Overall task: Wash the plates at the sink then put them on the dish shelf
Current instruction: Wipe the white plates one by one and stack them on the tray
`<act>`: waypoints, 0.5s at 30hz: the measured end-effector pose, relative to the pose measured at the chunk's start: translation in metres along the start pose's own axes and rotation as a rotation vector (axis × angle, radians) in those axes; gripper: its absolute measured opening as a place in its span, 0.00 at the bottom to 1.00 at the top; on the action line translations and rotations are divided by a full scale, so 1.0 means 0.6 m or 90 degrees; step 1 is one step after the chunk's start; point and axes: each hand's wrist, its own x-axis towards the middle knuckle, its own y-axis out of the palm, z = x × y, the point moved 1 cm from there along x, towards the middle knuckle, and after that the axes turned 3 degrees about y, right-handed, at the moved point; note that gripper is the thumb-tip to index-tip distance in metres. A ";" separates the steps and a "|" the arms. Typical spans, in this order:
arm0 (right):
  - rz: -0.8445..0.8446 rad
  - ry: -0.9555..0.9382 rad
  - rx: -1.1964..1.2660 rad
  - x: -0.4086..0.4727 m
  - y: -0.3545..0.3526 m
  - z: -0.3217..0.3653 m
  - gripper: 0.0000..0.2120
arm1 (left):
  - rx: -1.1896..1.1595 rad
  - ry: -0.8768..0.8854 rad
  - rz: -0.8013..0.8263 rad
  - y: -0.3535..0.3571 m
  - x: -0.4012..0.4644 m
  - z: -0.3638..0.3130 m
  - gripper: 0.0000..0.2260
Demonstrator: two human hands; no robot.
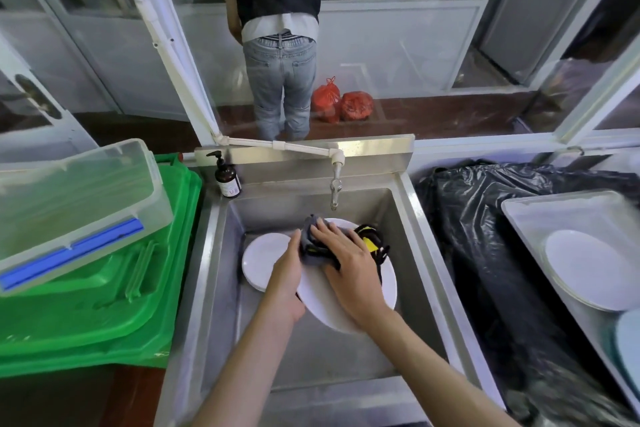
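Over the steel sink [221,253] both hands work on one white plate [322,302]; the left hand [285,282] grips the plate's left rim, thumb on top and fingers curled under its edge, holding it tilted above the basin; the right hand [349,263] lies flat on a grey cloth [311,243], fingers straight and slightly spread, pressing the cloth against the plate's face. Just beyond the right hand a black-and-yellow item [372,239] sits against the plate's far edge; what it is I cannot tell. Lower in the basin, to the left and partly under the held plate, rests a second white plate [261,258]. A tap [335,189] hangs from a white pipe above the basin's back wall; no water visibly runs from it; a dark pump bottle [227,178] stands on the sink's back left corner.

Left of the sink lies a green plastic lid [104,305] with a clear lidded box [69,204] resting on it. Right of the sink a black bin liner [485,236] fills the gap; beyond it a steel tray [540,211] carries another white plate [585,270]. Behind the glass a person in jeans [280,55] stands facing away, beside two red bags [341,102] on the floor.
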 end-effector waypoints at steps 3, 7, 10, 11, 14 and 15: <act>0.038 -0.028 0.037 -0.022 -0.020 0.022 0.23 | -0.099 -0.051 0.034 0.007 0.021 0.004 0.25; 0.201 -0.066 0.067 -0.071 -0.053 -0.018 0.23 | -0.043 -0.166 0.076 0.016 0.038 0.015 0.38; 0.269 -0.088 0.087 -0.111 -0.098 -0.061 0.26 | -0.047 -0.112 -0.005 0.038 0.050 0.026 0.29; 0.281 -0.085 0.085 -0.121 -0.118 -0.075 0.27 | -0.030 -0.083 -0.021 0.048 0.053 0.030 0.26; 0.314 -0.042 0.034 -0.143 -0.186 -0.129 0.26 | 0.006 -0.067 0.008 0.090 0.054 0.042 0.23; 0.322 -0.013 0.013 -0.149 -0.209 -0.150 0.23 | 0.016 -0.058 0.022 0.108 0.048 0.044 0.22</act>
